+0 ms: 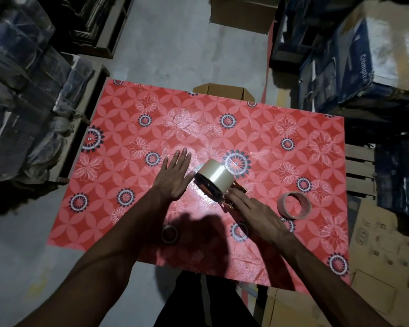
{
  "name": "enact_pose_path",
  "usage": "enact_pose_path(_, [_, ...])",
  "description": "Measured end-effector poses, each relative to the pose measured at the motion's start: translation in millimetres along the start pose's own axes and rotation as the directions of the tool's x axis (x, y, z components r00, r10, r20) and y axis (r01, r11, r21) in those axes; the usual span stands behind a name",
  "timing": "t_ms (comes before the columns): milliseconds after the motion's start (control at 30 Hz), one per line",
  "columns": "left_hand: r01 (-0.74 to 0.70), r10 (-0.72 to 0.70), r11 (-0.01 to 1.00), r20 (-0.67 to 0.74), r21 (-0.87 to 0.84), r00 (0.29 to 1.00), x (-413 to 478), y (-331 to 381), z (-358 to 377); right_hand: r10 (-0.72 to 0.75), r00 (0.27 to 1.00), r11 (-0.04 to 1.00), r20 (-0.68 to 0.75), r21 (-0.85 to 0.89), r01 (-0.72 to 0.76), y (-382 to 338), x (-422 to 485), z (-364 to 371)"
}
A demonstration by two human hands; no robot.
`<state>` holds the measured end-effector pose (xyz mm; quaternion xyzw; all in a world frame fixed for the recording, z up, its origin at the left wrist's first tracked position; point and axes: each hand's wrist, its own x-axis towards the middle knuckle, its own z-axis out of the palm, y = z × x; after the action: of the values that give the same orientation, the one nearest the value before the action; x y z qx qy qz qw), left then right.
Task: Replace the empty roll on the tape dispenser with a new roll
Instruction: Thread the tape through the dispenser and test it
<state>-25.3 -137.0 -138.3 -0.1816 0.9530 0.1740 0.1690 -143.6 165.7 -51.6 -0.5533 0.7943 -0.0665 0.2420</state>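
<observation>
one red flower-print desk (293, 119) carries everything, with an open cardboard box (222, 90) just past its far edge. left hand (175, 178) is open: palm flat, fingers straight, thumb side at the left face of the tape dispenser (206, 186), touching or very nearly, looks like it's pushing the roll home or steadying it. right hand (253, 208) lies over the dispenser's handle end, holding it down on the desk; can't tell whether the fingers wrap round it or only press. dispenser sits mid-desk between the hands, and the new roll (216, 175), pale, full and glossy, is on its hub, axis roughly level. second roll (294, 205) lies near the right hand, apart from the dispenser, hollow centre showing; thin-walled, so maybe a spare or nearly spent, can't say. small ring (170, 233) sits in shadow near the front edge beside the left forearm, probably the empty core, but too dark to confirm. my read on progress: old core off, new roll mounted, so the swap is mostly done. likely left: seat the roll fully, thread the tape end through to the cutter, check that it pulls. no free tape end visible, so threading looks not yet done.
</observation>
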Motion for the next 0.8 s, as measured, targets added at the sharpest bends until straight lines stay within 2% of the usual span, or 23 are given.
enact_pose_path(67, [-0.011,0.011,1.000,0.008,-0.022,1.000,-2.3,2.7,-1.6,-0.005,1.000,1.000,0.002,-0.002,0.005,-2.2,-0.7,-1.2])
enact_pose_path(167, [-0.140,0.138,0.986,0.026,0.094,0.990,-11.1,1.0,5.6,0.018,1.000,1.000,0.021,-0.023,-0.017,-1.3,4.6,1.0])
enact_pose_path(233, [-0.174,0.170,0.981,0.047,0.088,0.984,-15.6,1.7,8.6,0.019,1.000,0.999,0.018,-0.033,-0.019,0.5,6.7,-0.1])
enact_pose_path(567, [-0.147,0.132,0.985,0.156,0.088,0.979,-8.2,1.6,-4.7,-0.001,0.998,0.999,0.067,-0.044,0.004,-8.8,3.6,-14.2])
enact_pose_path(667, [-0.144,0.127,0.985,0.168,0.092,0.977,-7.3,2.7,-6.4,0.019,0.994,0.999,0.109,-0.052,-0.013,-11.3,0.2,-11.9])
enact_pose_path(800, [-0.152,0.135,0.984,0.169,0.091,0.976,-6.3,2.3,-5.8,0.005,0.995,0.998,0.098,-0.059,0.001,-6.7,-16.9,-12.5])
